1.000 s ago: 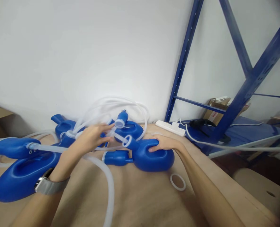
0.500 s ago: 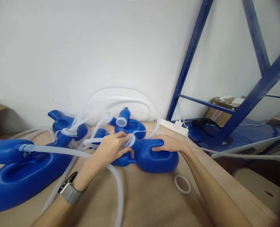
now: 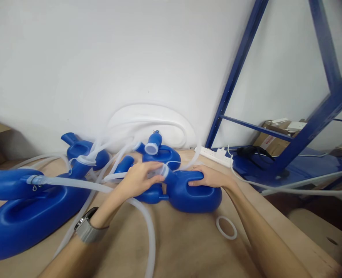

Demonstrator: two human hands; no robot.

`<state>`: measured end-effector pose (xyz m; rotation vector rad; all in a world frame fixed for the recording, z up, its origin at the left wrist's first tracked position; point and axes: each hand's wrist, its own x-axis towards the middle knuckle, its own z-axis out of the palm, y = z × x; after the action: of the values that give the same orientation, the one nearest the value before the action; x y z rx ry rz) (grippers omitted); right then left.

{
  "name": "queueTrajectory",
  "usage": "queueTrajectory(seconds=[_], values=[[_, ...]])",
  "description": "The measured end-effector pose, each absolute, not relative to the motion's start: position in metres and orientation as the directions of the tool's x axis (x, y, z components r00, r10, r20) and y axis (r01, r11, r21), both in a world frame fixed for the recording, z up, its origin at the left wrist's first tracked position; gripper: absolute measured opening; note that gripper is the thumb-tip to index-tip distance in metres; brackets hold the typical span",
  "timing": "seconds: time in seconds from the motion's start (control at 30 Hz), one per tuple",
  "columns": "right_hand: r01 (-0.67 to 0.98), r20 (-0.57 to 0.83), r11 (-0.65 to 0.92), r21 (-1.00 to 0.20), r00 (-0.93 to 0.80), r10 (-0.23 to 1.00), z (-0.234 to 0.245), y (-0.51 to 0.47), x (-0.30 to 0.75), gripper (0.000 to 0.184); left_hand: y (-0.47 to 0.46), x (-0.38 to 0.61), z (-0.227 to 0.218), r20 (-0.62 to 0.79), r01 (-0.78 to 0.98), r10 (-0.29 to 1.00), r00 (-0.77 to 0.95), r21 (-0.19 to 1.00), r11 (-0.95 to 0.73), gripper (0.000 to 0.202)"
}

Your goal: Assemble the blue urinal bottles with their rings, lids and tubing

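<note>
While the right hand (image 3: 208, 177) clamped the looped handle of a rounded blue bottle (image 3: 195, 200), the left hand (image 3: 140, 179) pinched a translucent cap (image 3: 164, 170) at its slanted neck, thumb below and fingers above. The bottle, smooth plastic with a soft sheen, lay on the brown tabletop (image 3: 185, 251), between the two hands, which were apart but near each other. A flat, milky ring (image 3: 226, 227) rested just beside it, nearer the right forearm. Below the left hand lay a small blue bulb (image 3: 151, 195), partly hidden. A frosted, bendy hose (image 3: 150, 231) curved under the left wrist, which wore a watch (image 3: 90, 227) with a grey band. Farther left sat a long blue vessel (image 3: 40, 220) with an oval hollow; behind, pale tubing (image 3: 150, 108) looped against the matte white wall (image 3: 101, 58).
</note>
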<state>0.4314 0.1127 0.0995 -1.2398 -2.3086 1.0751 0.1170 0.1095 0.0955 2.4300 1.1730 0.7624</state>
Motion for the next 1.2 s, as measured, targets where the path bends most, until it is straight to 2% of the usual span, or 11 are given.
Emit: queueTrajectory(seconds=[0.13, 0.33, 0.57, 0.73, 1.0, 1.2], values=[[0.586, -0.089, 0.326, -0.742, -0.568, 0.818, 0.098, 0.113, 0.431, 0.051, 0.115, 0.113, 0.097, 0.278, 0.567, 0.794, 0.541, 0.577, -0.588, 0.059], [0.559, -0.070, 0.347, -0.753, -0.593, 0.802, 0.099, 0.112, 0.430, 0.044, 0.119, 0.106, 0.108, 0.229, 0.552, 0.729, 0.645, 0.520, -0.652, 0.062], [0.576, -0.099, 0.339, -0.744, -0.596, 0.797, 0.093, 0.116, 0.434, 0.045, 0.122, 0.099, 0.108, 0.267, 0.387, 0.584, 0.767, 0.533, -0.752, 0.062], [0.582, -0.107, 0.333, -0.742, -0.593, 0.798, 0.092, 0.117, 0.434, 0.045, 0.118, 0.098, 0.106, 0.251, 0.439, 0.639, 0.727, 0.546, -0.713, 0.068], [0.600, -0.112, 0.359, -0.715, -0.605, 0.789, 0.090, 0.118, 0.436, 0.047, 0.113, 0.101, 0.114, 0.225, 0.497, 0.595, 0.772, 0.371, -0.785, 0.068], [0.596, -0.124, 0.366, -0.714, -0.623, 0.772, 0.092, 0.120, 0.434, 0.050, 0.120, 0.104, 0.119, 0.232, 0.417, 0.526, 0.818, 0.390, -0.821, 0.070]])
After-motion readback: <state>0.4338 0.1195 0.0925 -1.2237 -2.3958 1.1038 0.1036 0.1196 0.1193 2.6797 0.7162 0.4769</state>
